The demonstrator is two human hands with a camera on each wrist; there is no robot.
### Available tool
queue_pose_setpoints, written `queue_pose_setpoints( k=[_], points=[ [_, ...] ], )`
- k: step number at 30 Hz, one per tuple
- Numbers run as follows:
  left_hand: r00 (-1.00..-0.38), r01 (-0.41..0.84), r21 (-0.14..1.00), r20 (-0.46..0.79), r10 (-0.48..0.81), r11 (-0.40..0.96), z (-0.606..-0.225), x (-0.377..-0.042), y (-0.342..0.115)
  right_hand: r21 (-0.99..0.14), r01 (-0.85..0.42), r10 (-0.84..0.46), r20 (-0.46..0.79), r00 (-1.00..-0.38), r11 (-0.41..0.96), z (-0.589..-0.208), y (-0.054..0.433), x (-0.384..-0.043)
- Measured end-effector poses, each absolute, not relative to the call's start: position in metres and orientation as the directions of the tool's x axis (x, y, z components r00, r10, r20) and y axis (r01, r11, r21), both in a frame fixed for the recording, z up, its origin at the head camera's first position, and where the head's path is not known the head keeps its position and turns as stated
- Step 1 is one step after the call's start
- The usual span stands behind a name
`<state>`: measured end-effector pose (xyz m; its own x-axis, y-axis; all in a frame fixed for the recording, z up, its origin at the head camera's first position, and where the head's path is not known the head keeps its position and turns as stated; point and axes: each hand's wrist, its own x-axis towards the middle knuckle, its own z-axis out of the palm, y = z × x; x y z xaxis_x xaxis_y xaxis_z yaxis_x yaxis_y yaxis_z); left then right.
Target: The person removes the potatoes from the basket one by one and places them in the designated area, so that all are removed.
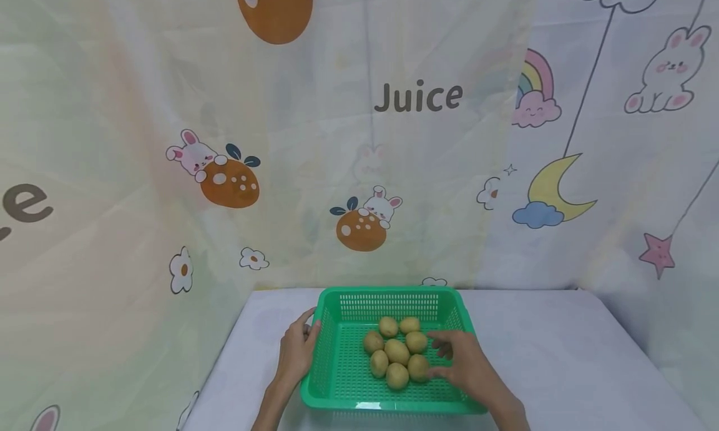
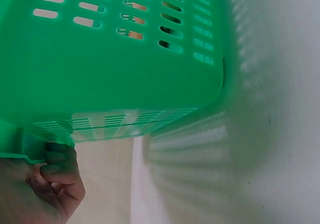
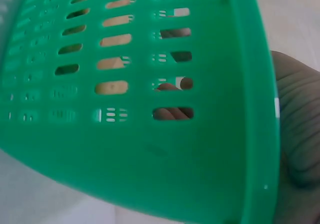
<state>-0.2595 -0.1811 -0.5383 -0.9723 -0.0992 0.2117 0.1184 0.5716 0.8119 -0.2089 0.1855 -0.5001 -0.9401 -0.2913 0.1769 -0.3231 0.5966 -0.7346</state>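
Note:
A green plastic basket (image 1: 348, 402) with slotted walls stands on the white table, holding several yellow-brown potatoes (image 1: 397, 352) grouped toward its middle. At the basket's left side, my left hand (image 1: 296, 350) grips the rim; the left wrist view shows its fingers (image 2: 62, 176) curled under the edge. My right hand (image 1: 469, 365) reaches over the right rim into the basket. Its thumb and fingers are spread apart beside the right-hand potatoes, the thumb right at the lower one. In the right wrist view, the basket wall (image 3: 210, 149) hides most of this hand.
The white tablecloth (image 1: 550, 356) extends to both sides of the basket. A printed fabric backdrop (image 1: 303, 244) with rabbits, fruit and lettering hangs right behind the table and along the sides.

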Motion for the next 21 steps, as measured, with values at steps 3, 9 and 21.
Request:
queue_pose_setpoints(
  k=[3,9,21],
  points=[
    [-0.972,0.122,0.813,0.214,-0.097,0.570,-0.538,-0.259,-0.181,-0.742,-0.312,-0.294,0.162,-0.942,0.594,-0.503,0.183,-0.210],
    [-0.971,0.126,0.811,0.218,-0.095,0.572,-0.535,-0.258,-0.181,-0.732,-0.301,-0.289,0.147,-0.946,0.611,-0.508,0.179,-0.214],
    [-0.971,0.123,0.806,0.217,-0.097,0.578,-0.535,-0.259,-0.181,-0.695,-0.289,-0.294,0.117,-0.949,0.658,-0.511,0.169,-0.221]
  ],
)
